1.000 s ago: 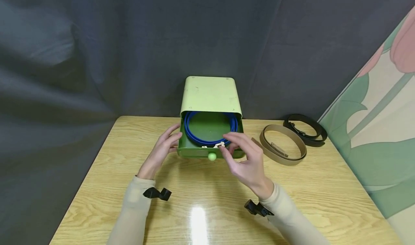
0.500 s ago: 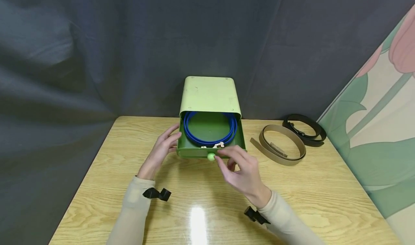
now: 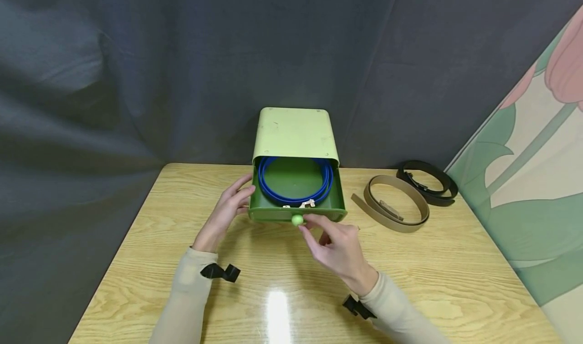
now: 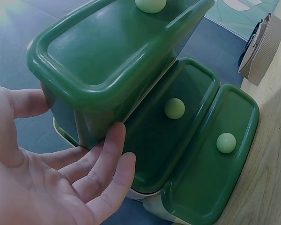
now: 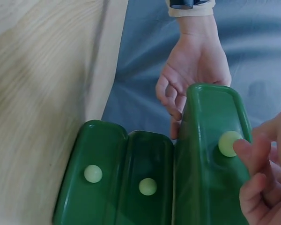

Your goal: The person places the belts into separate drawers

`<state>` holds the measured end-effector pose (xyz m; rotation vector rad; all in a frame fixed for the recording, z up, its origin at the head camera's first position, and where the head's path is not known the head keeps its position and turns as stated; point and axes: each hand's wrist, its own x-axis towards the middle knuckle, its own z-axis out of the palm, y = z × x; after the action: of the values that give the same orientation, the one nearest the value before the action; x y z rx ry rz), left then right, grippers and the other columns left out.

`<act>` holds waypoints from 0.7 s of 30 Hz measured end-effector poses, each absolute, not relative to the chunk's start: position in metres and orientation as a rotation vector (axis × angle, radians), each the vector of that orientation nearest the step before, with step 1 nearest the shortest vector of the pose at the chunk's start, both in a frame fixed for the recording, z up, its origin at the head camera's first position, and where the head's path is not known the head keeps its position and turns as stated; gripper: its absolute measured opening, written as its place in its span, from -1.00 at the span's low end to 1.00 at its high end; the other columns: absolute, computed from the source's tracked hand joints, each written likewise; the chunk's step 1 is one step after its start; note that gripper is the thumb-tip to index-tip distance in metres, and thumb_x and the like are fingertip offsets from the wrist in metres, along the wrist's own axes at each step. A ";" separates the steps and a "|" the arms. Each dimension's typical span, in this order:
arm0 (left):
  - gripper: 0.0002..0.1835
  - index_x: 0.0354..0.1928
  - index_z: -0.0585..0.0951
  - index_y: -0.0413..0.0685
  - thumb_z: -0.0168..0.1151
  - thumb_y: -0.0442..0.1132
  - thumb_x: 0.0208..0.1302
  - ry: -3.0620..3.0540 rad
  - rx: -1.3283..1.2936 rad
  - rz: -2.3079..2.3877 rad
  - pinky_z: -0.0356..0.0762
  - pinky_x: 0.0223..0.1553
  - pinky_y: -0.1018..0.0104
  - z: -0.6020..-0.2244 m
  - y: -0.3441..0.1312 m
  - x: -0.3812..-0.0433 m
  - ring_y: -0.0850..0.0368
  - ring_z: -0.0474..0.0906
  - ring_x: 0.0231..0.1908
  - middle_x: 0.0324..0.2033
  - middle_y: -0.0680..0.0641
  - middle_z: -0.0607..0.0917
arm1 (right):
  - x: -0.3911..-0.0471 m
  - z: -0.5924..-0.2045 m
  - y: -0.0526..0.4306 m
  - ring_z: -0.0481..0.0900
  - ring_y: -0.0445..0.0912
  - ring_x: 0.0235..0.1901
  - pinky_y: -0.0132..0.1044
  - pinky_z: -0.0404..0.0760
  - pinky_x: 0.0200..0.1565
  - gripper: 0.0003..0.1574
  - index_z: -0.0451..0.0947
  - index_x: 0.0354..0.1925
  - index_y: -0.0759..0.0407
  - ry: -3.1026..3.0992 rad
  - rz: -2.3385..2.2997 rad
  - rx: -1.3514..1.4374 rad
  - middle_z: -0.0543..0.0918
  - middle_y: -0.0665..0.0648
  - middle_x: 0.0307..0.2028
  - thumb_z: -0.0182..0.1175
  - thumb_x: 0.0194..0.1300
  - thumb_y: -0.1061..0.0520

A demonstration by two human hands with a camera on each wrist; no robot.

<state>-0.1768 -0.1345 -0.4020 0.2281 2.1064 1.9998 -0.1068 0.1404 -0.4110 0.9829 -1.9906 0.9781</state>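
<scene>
A pale green drawer cabinet [image 3: 295, 131] stands at the back of the table, its dark green top drawer [image 3: 273, 214] pulled out. Inside the drawer lies a coiled blue belt [image 3: 329, 182] with a silver buckle [image 3: 309, 203] near the front wall. My left hand [image 3: 223, 212] rests against the drawer's left side, thumb and fingertips touching it in the left wrist view. At the drawer front, my right hand [image 3: 337, 245] pinches the light green knob [image 3: 297, 220] with thumb and index finger from the right; its other fingers are curled.
To the right of the cabinet lie a coiled tan belt [image 3: 401, 227] and, behind it, a coiled black belt [image 3: 448, 182]. Two lower drawers with knobs, including a bottom drawer [image 4: 225, 173], are closed. A dark curtain [image 3: 218, 71] hangs behind the wooden table [image 3: 255, 293].
My right hand has left the belt buckle and moved down and left to the drawer knob. The left hand has kept its place, and the drawer is still out.
</scene>
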 end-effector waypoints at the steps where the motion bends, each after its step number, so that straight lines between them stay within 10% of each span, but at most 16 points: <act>1: -0.27 0.72 0.09 0.03 -0.02 0.05 0.67 2.106 0.228 1.999 0.58 0.20 0.25 -0.402 -0.135 -0.177 0.38 0.72 -0.06 0.26 -0.28 0.68 | -0.107 -0.412 0.140 0.35 -0.38 -0.85 -0.74 0.24 -0.67 -0.82 0.71 -0.10 0.34 -1.997 0.978 0.981 0.84 0.19 -0.41 0.37 0.38 0.25; 21: -0.28 0.71 0.13 0.04 -0.01 0.06 0.66 2.117 0.210 1.991 0.57 0.20 0.22 -0.402 -0.135 -0.178 0.32 0.72 -0.04 0.27 -0.27 0.67 | -0.116 -0.433 0.134 0.41 -0.36 -0.84 -0.74 0.27 -0.65 -0.72 0.70 -0.03 0.33 -2.002 0.939 0.956 0.86 0.22 -0.34 0.28 0.55 0.10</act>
<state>-0.1777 -0.1350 -0.4018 0.2097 2.1173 1.9911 -0.1162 0.1339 -0.4326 0.9562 -2.0017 0.9388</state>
